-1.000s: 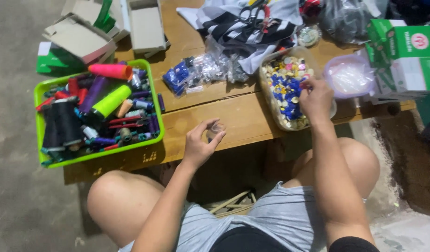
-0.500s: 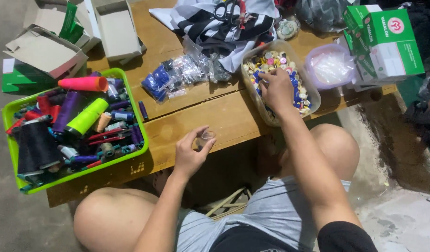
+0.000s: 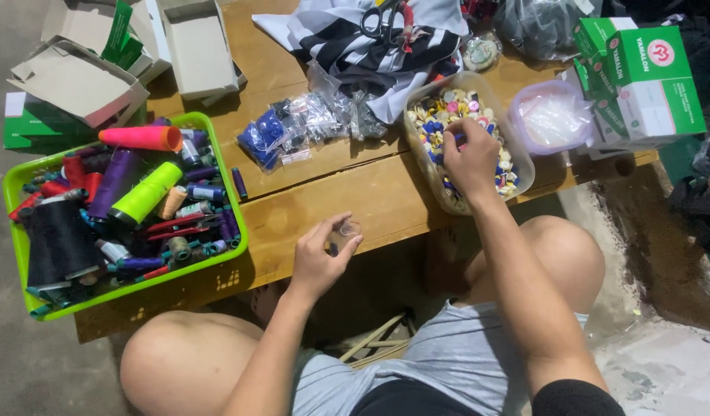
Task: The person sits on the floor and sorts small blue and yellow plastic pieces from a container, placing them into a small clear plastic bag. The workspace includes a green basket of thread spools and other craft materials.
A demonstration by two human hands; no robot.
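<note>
My left hand (image 3: pixel 322 258) hovers at the front edge of the low wooden table (image 3: pixel 309 204), fingertips pinched on a small clear round piece (image 3: pixel 346 229). My right hand (image 3: pixel 469 158) reaches into a clear plastic container (image 3: pixel 522 173) filled with mixed coloured buttons (image 3: pixel 447 108), its fingers curled down among them. Whether it has hold of a button is hidden by the fingers.
A green basket (image 3: pixel 236 231) of thread spools sits at the left. Small clear bags of blue and dark pieces (image 3: pixel 301 123) lie mid-table, with striped cloth (image 3: pixel 355 42) and scissors (image 3: pixel 382 17) behind. Open cardboard boxes (image 3: pixel 193 46) stand back left, green-white boxes (image 3: pixel 648 77) right.
The view has shifted slightly. My right hand has slid down toward the near end of the button container. My left hand stays at the table edge, still pinching the small clear piece.
</note>
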